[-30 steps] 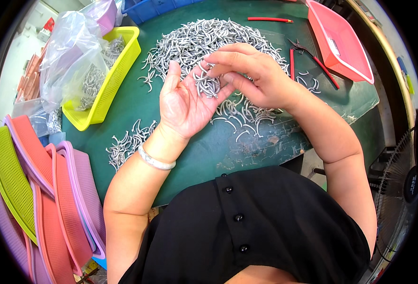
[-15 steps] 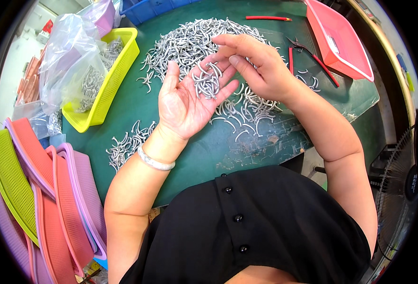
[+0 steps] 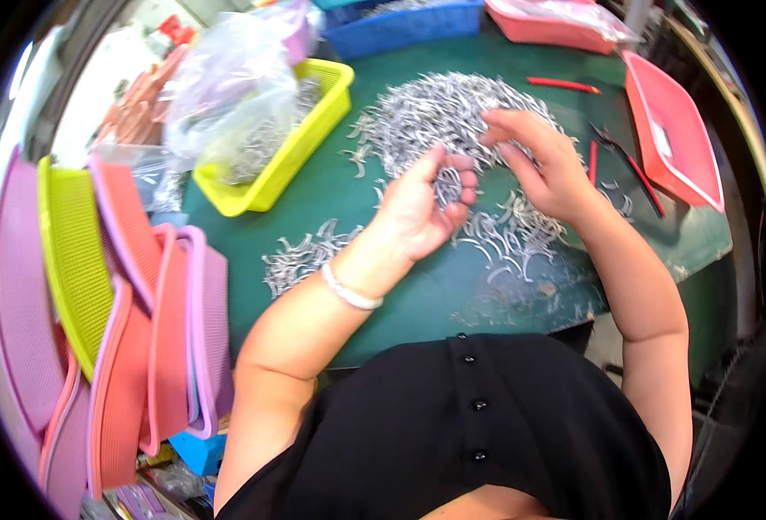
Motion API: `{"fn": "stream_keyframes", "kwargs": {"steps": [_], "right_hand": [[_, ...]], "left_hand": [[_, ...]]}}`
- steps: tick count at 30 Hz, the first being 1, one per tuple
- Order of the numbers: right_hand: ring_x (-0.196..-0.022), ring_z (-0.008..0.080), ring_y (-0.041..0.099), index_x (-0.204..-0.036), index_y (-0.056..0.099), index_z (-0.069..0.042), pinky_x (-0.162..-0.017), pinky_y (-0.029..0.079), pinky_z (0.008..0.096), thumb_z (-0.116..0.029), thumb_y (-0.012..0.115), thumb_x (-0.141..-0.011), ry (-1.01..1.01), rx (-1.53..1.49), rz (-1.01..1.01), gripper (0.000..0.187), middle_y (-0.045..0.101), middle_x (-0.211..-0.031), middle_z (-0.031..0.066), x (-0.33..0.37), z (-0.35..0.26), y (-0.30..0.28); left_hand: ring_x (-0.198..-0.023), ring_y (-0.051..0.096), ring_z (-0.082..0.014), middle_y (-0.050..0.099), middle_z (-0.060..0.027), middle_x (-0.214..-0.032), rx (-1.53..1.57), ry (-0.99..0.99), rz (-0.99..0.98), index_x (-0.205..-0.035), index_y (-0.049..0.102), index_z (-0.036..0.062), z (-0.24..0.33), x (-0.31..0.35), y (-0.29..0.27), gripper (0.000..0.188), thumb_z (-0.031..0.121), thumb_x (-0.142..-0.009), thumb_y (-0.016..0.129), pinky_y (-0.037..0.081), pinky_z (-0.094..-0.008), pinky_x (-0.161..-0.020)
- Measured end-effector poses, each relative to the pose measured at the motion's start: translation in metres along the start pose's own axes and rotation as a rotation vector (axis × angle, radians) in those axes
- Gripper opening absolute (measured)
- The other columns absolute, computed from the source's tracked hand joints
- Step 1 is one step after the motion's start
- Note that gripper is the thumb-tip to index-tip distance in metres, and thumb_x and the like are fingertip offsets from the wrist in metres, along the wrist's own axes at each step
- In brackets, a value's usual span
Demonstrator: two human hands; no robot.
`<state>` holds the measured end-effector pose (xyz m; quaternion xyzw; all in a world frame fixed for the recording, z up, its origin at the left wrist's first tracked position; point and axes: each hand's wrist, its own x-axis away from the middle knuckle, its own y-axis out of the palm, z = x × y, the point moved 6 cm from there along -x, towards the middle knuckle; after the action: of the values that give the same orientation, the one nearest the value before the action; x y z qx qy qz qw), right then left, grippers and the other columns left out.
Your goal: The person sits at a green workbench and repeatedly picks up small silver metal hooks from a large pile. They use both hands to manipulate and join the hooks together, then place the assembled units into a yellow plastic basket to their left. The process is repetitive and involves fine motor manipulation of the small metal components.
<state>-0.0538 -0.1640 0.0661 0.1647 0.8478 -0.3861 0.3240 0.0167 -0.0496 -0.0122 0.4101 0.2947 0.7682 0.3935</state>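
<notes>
My left hand (image 3: 411,212) is palm up, its fingers curled round a small clump of curved silver metal pieces (image 3: 447,185). To its right my right hand (image 3: 549,169) hovers at the near right edge of a big heap of the same pieces (image 3: 426,108). Its thumb and fingers are apart, and I see nothing between them. Below that hand lies a looser spread of curved pieces (image 3: 513,238). Another small group (image 3: 301,260) rests on the green table left of my left wrist.
A yellow-green basket (image 3: 266,195) with bagged pieces stands left of the heap. Pink trays (image 3: 682,165), a blue bin (image 3: 400,35), red-handled pliers (image 3: 639,178) and a red pen-like stick (image 3: 563,84) lie around it. Stacked plastic baskets (image 3: 171,338) stand at the left.
The view has shifted, so the table sits further right and lower. My left fingers have curled in round the metal pieces, and my right hand has moved away from the left palm.
</notes>
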Motion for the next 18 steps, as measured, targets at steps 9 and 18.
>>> {"fn": "stream_keyframes", "kwargs": {"steps": [9,18], "right_hand": [[-0.084,0.0261,0.056,-0.107,0.054,-0.003,-0.074,0.045,0.0332,0.003,0.052,-0.078,0.008,-0.021,-0.042,0.03,0.059,-0.087,0.01,0.001,0.004,0.0],[-0.087,0.0265,0.056,-0.11,0.052,-0.004,-0.077,0.043,0.0355,0.001,0.05,-0.078,-0.029,0.021,-0.114,0.032,0.06,-0.085,0.0077,0.001,0.018,0.011]], "left_hand": [[-0.063,0.041,-0.0098,0.044,-0.0051,-0.079,-0.041,0.296,-0.302,-0.093,0.05,0.0022,0.109,0.082,0.046,0.02,0.022,-0.09,0.046,0.032,-0.0146,-0.038],[-0.064,0.04,-0.0123,0.045,-0.0083,-0.084,-0.261,0.872,0.057,-0.098,0.048,-0.0047,0.297,0.175,0.006,0.025,0.019,-0.09,0.044,0.032,-0.0195,-0.044]]}}
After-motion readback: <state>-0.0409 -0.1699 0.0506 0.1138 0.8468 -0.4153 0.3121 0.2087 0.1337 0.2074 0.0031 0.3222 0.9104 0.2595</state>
